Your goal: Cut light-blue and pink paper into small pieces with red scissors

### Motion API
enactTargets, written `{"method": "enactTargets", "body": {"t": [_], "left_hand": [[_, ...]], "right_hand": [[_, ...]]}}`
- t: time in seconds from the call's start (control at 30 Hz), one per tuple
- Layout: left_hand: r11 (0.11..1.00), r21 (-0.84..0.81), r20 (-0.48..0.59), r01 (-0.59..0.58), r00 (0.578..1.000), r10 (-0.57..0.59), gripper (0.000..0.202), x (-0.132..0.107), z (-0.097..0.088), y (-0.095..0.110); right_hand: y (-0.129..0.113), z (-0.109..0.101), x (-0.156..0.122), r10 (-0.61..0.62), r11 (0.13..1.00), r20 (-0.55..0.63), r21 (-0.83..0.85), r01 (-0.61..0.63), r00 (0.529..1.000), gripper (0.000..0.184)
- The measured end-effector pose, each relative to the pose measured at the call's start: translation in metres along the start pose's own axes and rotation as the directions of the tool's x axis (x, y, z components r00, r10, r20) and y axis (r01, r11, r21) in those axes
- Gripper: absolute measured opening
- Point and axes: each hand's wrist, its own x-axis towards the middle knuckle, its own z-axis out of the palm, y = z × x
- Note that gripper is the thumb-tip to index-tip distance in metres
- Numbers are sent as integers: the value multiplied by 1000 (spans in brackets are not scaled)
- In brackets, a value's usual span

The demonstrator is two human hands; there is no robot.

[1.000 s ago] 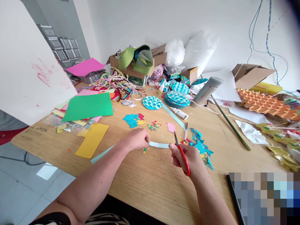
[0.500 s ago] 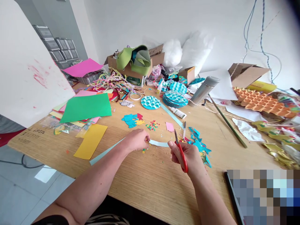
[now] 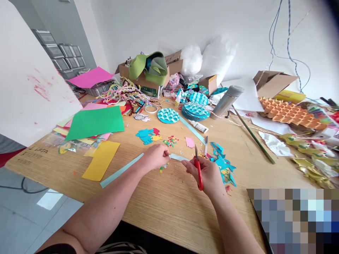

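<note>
My left hand (image 3: 158, 156) is closed in a pinch on a light blue paper strip (image 3: 178, 157), just above the tabletop. The strip's other end reaches the thumb and finger of my right hand (image 3: 209, 173). That hand is also closed around red-handled scissors (image 3: 199, 173), whose blades point away from me. A second light blue length (image 3: 122, 171) shows on the left of my forearm; whether it joins the held strip is hidden. Small coloured paper bits (image 3: 171, 141) lie beyond my hands, near blue paper fish cutouts (image 3: 145, 135). Blue paper scraps (image 3: 224, 164) sit right of my right hand.
A scalloped blue disc (image 3: 168, 115), a glue tube (image 3: 198, 126) and a craft knife (image 3: 206, 146) lie farther back. A grey flask (image 3: 227, 101) stands right of stacked discs. Coloured sheets (image 3: 95, 121) cover the left side; a green stick (image 3: 255, 137) lies at right.
My right hand has shifted slightly left towards my left hand, and the scissors have turned more upright. The strip between the hands looks shorter and slopes down rightward. The camera view has shifted a little.
</note>
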Motion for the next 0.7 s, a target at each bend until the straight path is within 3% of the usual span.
{"method": "enactTargets", "body": {"t": [0.1, 0.17, 0.23, 0.33, 0.57, 0.63, 0.7], "left_hand": [[998, -66, -11, 21, 1000, -22, 6, 3, 3, -3], [977, -207, 49, 57, 998, -48, 8, 3, 4, -2], [929, -355, 142, 99, 989, -51, 11, 1, 3, 0], [881, -461, 236, 108, 972, 4, 18, -4, 0, 7], [822, -561, 281, 93, 956, 84, 34, -10, -3, 17], [780, -622, 256, 71, 960, 116, 38, -10, -2, 17], [732, -681, 160, 3, 977, 145, 39, -10, 0, 17]], "right_hand": [[7, 11, 2, -215, 972, -60, -111, 207, 975, 30], [11, 19, 4, -372, 917, -82, -189, 352, 925, 23], [13, 26, 5, -457, 870, -95, -254, 422, 885, 16], [13, 29, 4, -499, 840, -124, -315, 443, 858, 9], [11, 25, -1, -542, 804, -147, -376, 460, 828, 19], [10, 22, -3, -560, 809, -222, -355, 469, 799, 19], [8, 17, -4, -581, 808, -306, -325, 491, 754, 17]]}}
